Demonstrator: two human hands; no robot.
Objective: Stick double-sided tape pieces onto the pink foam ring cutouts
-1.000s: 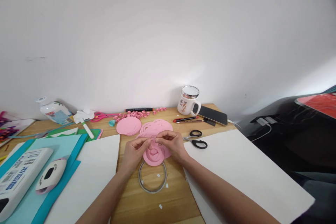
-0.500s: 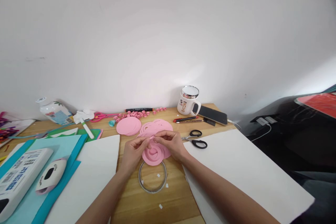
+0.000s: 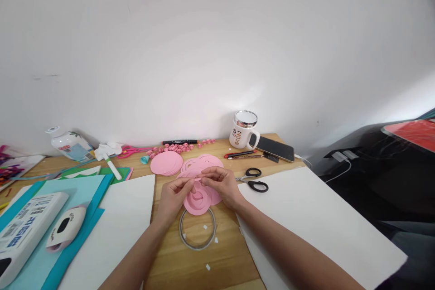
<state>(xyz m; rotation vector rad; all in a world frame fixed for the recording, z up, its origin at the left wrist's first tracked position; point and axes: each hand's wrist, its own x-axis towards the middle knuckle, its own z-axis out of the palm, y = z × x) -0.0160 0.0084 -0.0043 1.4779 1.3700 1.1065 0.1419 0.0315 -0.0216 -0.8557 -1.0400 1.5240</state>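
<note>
Over the middle of the wooden desk (image 3: 224, 263), my left hand (image 3: 175, 195) and my right hand (image 3: 220, 183) pinch the outer end of a pink paper spiral (image 3: 199, 200), fingertips nearly touching. The rest of the spiral hangs below them in loose coils. Behind the hands lies a heap of cut pink spirals (image 3: 204, 163), and to its left a stack of pink paper circles (image 3: 166, 163). A ring of clear tape (image 3: 197, 229) lies on the desk just below the spiral.
Black scissors (image 3: 254, 180) lie right of my right hand, with a mug (image 3: 244, 130), phone (image 3: 274, 148) and pens (image 3: 242, 154) behind. White sheets (image 3: 319, 222) flank the hands. At the left are teal paper (image 3: 68, 190), a paper punch (image 3: 66, 227), pink scissors (image 3: 132, 149) and small pink rolled roses (image 3: 176, 147).
The hanging coils of the pink spiral have shifted slightly left and tightened as the fingers turn its end. Both hands stay in the same place.
</note>
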